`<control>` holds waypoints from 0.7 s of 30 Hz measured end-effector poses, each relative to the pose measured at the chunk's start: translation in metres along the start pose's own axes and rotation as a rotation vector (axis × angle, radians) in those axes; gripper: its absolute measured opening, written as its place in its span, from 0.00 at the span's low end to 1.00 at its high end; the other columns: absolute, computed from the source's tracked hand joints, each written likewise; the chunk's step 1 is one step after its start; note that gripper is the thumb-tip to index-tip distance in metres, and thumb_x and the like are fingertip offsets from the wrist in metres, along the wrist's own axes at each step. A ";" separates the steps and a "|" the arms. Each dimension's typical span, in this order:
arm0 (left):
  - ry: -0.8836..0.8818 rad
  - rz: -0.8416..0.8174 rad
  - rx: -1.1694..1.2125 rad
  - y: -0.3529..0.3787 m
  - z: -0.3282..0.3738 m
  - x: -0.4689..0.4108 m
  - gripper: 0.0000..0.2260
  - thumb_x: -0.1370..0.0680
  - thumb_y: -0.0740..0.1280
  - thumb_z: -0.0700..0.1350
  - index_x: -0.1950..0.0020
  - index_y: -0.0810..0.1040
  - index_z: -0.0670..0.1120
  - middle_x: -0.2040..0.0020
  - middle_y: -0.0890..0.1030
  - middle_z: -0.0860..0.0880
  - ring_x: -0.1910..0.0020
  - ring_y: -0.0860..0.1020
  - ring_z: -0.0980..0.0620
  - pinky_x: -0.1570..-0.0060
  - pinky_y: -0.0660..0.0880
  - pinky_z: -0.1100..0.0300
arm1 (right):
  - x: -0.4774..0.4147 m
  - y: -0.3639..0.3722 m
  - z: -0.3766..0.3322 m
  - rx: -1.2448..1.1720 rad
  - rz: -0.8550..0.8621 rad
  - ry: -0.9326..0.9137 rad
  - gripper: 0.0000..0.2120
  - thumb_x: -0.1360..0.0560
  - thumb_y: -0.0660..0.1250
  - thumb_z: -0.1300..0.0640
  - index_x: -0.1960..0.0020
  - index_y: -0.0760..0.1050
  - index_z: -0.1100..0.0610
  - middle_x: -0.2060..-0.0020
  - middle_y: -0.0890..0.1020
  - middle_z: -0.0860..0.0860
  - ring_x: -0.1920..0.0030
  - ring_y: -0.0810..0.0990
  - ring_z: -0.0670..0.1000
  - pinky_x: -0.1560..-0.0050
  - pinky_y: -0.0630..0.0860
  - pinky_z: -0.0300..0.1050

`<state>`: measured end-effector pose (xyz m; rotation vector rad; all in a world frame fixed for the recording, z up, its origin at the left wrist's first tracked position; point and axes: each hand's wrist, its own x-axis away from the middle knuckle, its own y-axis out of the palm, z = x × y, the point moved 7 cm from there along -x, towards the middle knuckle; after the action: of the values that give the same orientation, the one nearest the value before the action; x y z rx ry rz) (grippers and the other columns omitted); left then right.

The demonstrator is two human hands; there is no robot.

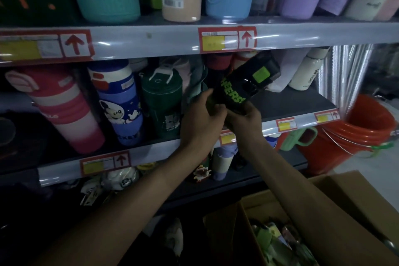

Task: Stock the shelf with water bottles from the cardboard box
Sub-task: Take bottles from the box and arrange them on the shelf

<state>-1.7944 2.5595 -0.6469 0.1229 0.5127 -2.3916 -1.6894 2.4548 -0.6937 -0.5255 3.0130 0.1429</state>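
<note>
A black water bottle (248,81) with green lettering and a green patch on its cap is tilted, cap up and to the right, in front of the middle shelf (298,103). My left hand (203,119) grips its lower end from the left. My right hand (246,121) holds the base from below and the right. The cardboard box (336,196) stands open at the lower right, under my right forearm, with several bottles inside it.
On the middle shelf stand a pink bottle (64,110), a blue cartoon bottle (121,103), a dark green bottle (162,103) and a white bottle (306,71). Pastel bottles fill the shelf above. An orange bucket (354,134) sits on the floor at right.
</note>
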 end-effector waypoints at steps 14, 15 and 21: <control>-0.176 0.021 0.066 0.014 -0.036 -0.031 0.27 0.23 0.66 0.42 0.24 0.70 0.55 0.32 0.79 0.51 0.34 0.76 0.50 0.37 0.72 0.59 | -0.049 0.023 0.006 0.076 -0.093 -0.080 0.25 0.30 0.73 0.76 0.34 0.76 0.65 0.47 0.86 0.57 0.47 0.86 0.51 0.45 0.82 0.46; -0.175 0.033 0.056 0.013 -0.036 -0.032 0.28 0.23 0.66 0.41 0.23 0.68 0.55 0.30 0.77 0.50 0.33 0.75 0.50 0.38 0.70 0.60 | -0.053 0.025 0.005 0.079 -0.094 -0.071 0.26 0.31 0.73 0.76 0.34 0.76 0.66 0.48 0.86 0.57 0.50 0.86 0.48 0.49 0.82 0.42; -0.192 0.039 0.064 0.017 -0.043 -0.044 0.32 0.22 0.65 0.44 0.19 0.62 0.56 0.22 0.68 0.48 0.25 0.68 0.47 0.28 0.68 0.51 | -0.073 0.032 0.006 0.059 -0.092 -0.056 0.34 0.38 0.77 0.69 0.33 0.74 0.64 0.42 0.84 0.60 0.41 0.84 0.58 0.40 0.82 0.59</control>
<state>-1.7521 2.5916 -0.6821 -0.0683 0.3410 -2.3520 -1.6316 2.5096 -0.6905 -0.6422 2.9223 0.0622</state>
